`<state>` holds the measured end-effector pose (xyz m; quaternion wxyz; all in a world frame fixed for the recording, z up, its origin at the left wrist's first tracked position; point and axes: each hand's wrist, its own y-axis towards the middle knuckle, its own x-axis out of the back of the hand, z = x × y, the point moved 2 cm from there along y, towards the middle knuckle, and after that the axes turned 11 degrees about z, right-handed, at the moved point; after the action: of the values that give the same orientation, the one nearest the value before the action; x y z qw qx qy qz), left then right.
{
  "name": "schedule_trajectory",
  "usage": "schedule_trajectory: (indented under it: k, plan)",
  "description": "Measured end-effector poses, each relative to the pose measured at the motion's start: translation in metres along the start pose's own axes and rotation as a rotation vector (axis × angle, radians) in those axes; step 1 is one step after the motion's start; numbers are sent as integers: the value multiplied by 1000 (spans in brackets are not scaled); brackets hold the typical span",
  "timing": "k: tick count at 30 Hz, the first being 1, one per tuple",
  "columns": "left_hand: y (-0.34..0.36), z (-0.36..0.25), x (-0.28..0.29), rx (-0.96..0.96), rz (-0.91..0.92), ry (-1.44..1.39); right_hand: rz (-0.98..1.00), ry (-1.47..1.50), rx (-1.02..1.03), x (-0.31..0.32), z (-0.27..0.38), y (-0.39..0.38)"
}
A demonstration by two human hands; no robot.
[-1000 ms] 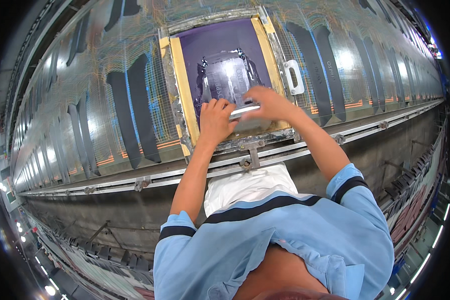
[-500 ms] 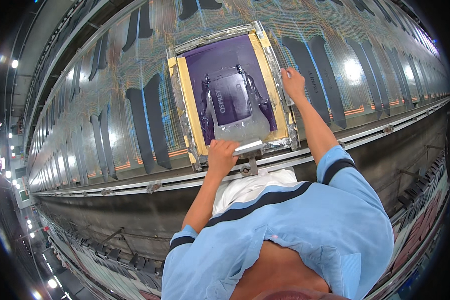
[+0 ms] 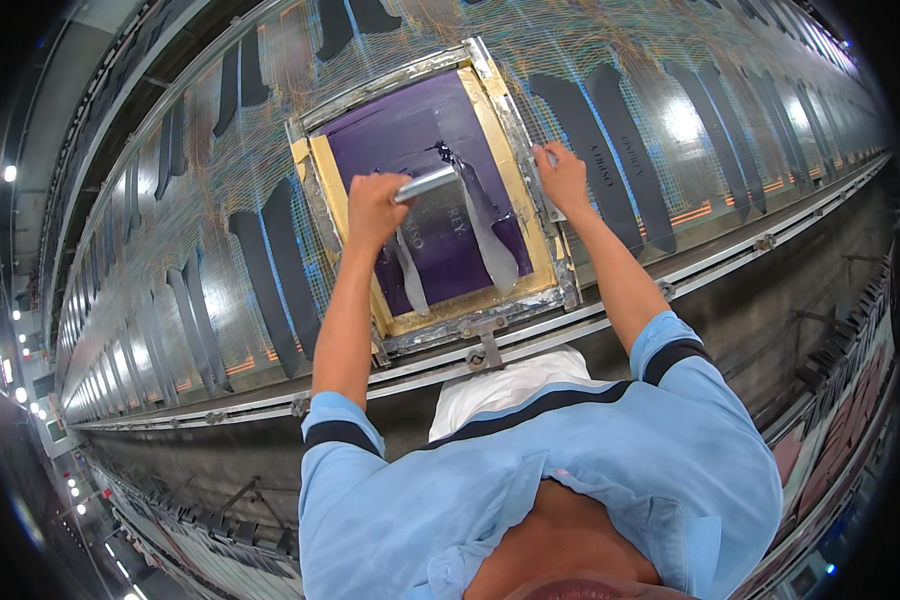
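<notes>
My left hand [image 3: 375, 208] is closed around one end of a squeegee [image 3: 430, 184] with a pale metallic holder. The squeegee stands over the middle of a purple printing screen [image 3: 375, 125]. On the mesh, two greyish, glossy ink streaks [image 3: 490, 250] run toward the near side, with dark lettering between them. My right hand [image 3: 562, 178] is closed on the right side of the screen frame [image 3: 510, 105], which is worn metal edged with yellow tape. Its fingertips are partly hidden.
The frame lies on a long table [image 3: 685, 120] marked with many coloured lines. Dark strap-shaped pieces [image 3: 580, 130] lie in rows on both sides. A metal rail [image 3: 710, 262] with clamps runs along the near edge, by my waist.
My left hand has carried the squeegee from the near edge of the screen to its middle. The wide ink pool there is now two streaks. My right hand stays at the frame.
</notes>
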<state>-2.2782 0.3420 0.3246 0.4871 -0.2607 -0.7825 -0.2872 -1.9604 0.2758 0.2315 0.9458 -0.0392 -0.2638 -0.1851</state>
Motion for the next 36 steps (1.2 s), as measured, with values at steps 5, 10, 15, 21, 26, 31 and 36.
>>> schedule_trajectory:
  k: [5,10,15,21,26,31,36]
  plan:
    - [-13,-10,-14,33,-100,36,0,-73,30,8,3,5]
    - [-132,-101,-66,119,-116,78,82,-95,-15,26,33,14]
    - [-164,-140,-64,176,-105,52,80,-58,41,17,23,2]
    - [-143,-144,-37,272,-1,75,119,131,68,11,18,0]
    - [-139,-132,-24,321,73,107,133,127,-10,25,38,-5]
    - [-135,-129,-29,256,33,17,83,72,-42,30,36,1]
    - [-91,-92,-13,212,181,-48,83,-122,12,9,1,15]
